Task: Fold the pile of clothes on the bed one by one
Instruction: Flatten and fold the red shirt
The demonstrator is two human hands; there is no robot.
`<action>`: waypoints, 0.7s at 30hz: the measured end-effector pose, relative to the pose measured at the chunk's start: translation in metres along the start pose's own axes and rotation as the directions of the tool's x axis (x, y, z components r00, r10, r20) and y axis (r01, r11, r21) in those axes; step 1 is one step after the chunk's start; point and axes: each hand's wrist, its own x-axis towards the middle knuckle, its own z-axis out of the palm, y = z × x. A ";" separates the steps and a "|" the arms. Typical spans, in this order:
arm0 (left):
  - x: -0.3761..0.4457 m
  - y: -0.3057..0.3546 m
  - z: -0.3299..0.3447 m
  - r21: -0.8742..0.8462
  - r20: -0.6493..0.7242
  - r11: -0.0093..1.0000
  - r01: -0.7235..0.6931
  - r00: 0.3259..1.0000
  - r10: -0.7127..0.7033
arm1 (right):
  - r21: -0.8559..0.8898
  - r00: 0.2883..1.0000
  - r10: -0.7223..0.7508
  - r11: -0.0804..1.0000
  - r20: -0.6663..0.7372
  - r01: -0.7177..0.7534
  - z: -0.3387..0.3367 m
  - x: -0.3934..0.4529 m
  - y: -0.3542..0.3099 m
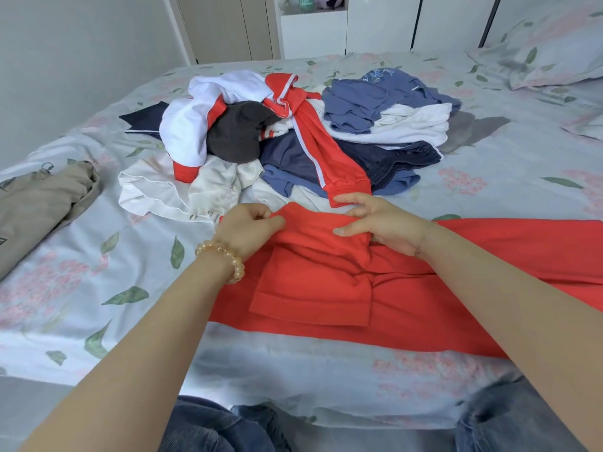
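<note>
Red fabric fills the near part of the bed (98,243): a red garment (408,305) lies spread across the flowered sheet, running from the middle toward the right edge of the view. One part of it is turned over onto itself near the middle. Both hands are at its far edge. The left hand (249,228), with a bracelet (225,259) of pale beads on the wrist, has its fingers curled and pinches a fold of the red cloth. The right hand (378,221) grips the same edge just beside it, with the thumb lying on top of the fabric and the other fingers curled around the bunched cloth.

Behind the hands, in the middle of the bed, sits the pile of clothes (287,132) not yet folded. It holds white pieces, a dark grey piece, navy and blue pieces, and another red piece with white stripes whose cuff ends very near the right hand. A beige garment (39,203) lies apart at the left side of the bed. A pillow (548,50) in the same flowered print is at the far right corner. Pale cupboard doors (378,21) stand behind the bed. At the bottom edge the person's knees in jeans (502,419) are visible.
</note>
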 end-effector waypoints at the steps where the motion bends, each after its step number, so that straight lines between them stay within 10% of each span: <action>1: -0.002 0.001 -0.004 0.005 -0.010 1.000 -0.007 1.000 0.007 | 0.019 0.999 -0.005 1.000 -0.035 0.005 0.000 -0.001 0.001; 5: -0.016 -0.007 -0.003 0.434 0.200 0.901 -0.011 0.976 -0.085 | -0.489 0.957 -0.210 0.868 -0.200 0.088 0.002 -0.003 0.010; 8: -0.017 -0.008 0.001 0.422 0.126 0.906 -0.016 0.991 -0.041 | -0.779 0.877 -0.450 0.605 -0.166 0.163 0.002 -0.009 0.016; 13: 0.020 -0.015 -0.006 0.536 -0.089 0.833 -0.138 0.972 0.218 | -0.843 0.877 -0.469 0.509 -0.101 0.176 -0.037 -0.016 0.013; 21: 0.067 -0.050 -0.017 0.404 0.000 0.913 -0.057 0.998 0.063 | -0.719 0.920 -0.341 0.687 -0.191 0.106 -0.085 -0.023 0.042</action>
